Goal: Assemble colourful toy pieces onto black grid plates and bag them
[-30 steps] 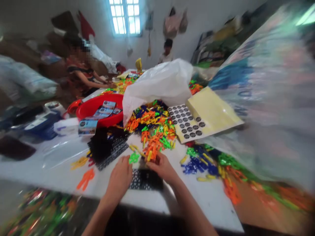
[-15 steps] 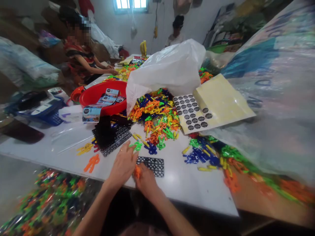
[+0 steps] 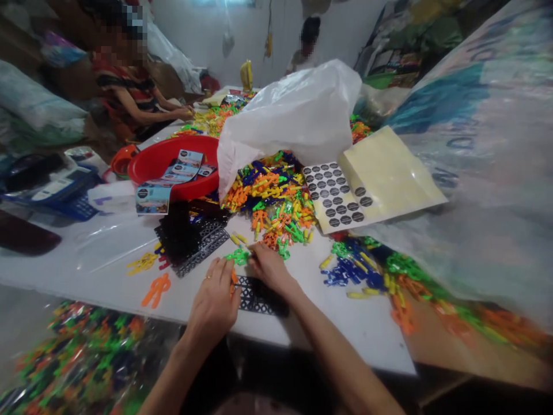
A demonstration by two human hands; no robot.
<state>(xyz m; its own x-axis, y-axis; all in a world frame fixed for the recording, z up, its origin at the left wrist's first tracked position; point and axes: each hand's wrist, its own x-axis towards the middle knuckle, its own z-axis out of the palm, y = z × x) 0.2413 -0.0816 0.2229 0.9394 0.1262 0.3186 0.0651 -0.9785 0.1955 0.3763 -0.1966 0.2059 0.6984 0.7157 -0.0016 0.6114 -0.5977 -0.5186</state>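
My left hand [image 3: 213, 300] rests low over the left end of a black grid plate [image 3: 261, 300]. Its fingers are closed around an orange plastic figure [image 3: 234, 279], only partly visible. Just beyond the plate, my right hand [image 3: 270, 268] reaches down with bent fingertips closed at the tabletop; what they grip is hidden. Near those fingertips lie a green plastic figure [image 3: 237, 256] and a yellow stick-like piece [image 3: 239, 237]. A loose orange figure [image 3: 156, 290] lies left of my left hand. Behind it are a stack of black grid plates [image 3: 194, 242] and yellow figures [image 3: 142, 263].
A heap of colourful plastic pieces [image 3: 268, 190] spills from a white sack [image 3: 289, 121]. Left stands a red basin [image 3: 144, 164] with printed cards; right lies a round-sticker sheet [image 3: 330, 196]. Blue pieces [image 3: 349, 268] lie near the right edge. Two other people sit farther back.
My right hand has moved from the orange figure, forward over the plate to the small pieces beyond. My left hand has drawn slightly back and now covers the orange figure. The view has shifted slightly.
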